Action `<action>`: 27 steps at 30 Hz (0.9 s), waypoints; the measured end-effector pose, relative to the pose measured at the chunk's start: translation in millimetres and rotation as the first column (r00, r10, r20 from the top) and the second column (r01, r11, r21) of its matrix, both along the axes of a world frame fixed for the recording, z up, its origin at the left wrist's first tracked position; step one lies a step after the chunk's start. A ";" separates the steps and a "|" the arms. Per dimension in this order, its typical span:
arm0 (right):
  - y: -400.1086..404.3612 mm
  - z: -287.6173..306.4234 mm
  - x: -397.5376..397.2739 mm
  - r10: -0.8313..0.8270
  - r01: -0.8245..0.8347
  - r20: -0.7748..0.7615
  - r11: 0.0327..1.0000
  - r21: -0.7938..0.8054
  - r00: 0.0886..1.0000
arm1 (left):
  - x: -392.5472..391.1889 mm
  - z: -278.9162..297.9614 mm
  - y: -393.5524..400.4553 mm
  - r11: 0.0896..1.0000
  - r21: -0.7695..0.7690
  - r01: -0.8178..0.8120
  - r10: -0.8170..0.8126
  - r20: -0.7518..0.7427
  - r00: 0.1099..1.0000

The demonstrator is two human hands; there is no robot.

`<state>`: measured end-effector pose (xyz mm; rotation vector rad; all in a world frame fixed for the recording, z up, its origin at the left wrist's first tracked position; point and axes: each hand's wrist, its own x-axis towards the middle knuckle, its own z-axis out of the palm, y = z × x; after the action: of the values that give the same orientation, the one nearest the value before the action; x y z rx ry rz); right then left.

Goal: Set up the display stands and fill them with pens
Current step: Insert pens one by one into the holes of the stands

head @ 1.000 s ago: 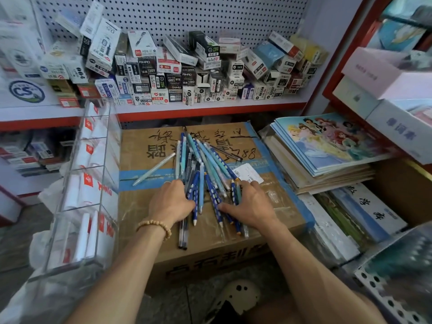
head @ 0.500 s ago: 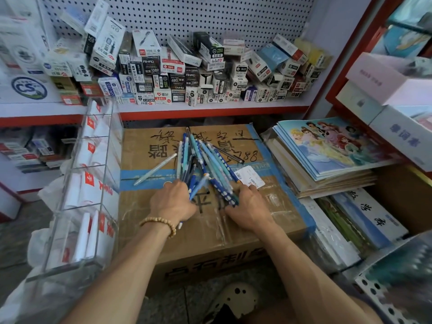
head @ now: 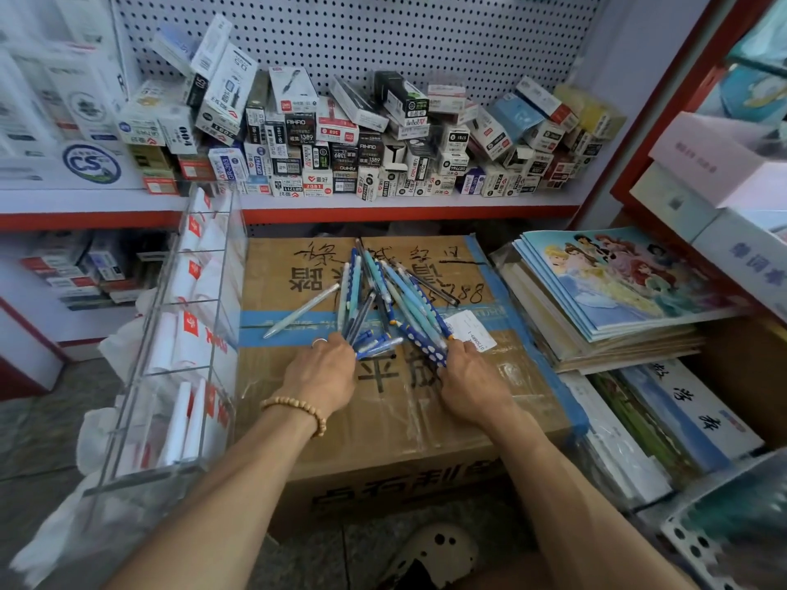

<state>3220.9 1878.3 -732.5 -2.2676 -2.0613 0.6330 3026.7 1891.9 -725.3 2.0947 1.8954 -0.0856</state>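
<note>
Both hands have slid nearer, raking the pens [head: 385,300] together on the carton [head: 502,398]. Left hand [head: 321,379] and right hand [head: 472,376] fingers curl onto pen ends. Acrylic stand [head: 200,317] at nine o'clock, unfilled.

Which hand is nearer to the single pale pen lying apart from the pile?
Left. The left hand is just right of the pale pen's near tip; the right hand is beyond the pen pile.

A taped cardboard box [head: 323,423] carries a fanned heap of pens [head: 385,300] and a white label [head: 470,330].
</note>
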 end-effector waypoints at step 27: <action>0.2 27.1 -2.7 -0.319 0.392 -0.919 0.895 -0.212 0.232 | -13.8 41.4 -3.3 0.987 -0.159 -0.010 0.079 0.433 0.898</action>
<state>3218.2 1878.5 -705.4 -1.4829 -0.8762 1.3690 3012.9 1888.7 -683.9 1.7814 1.6059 0.2284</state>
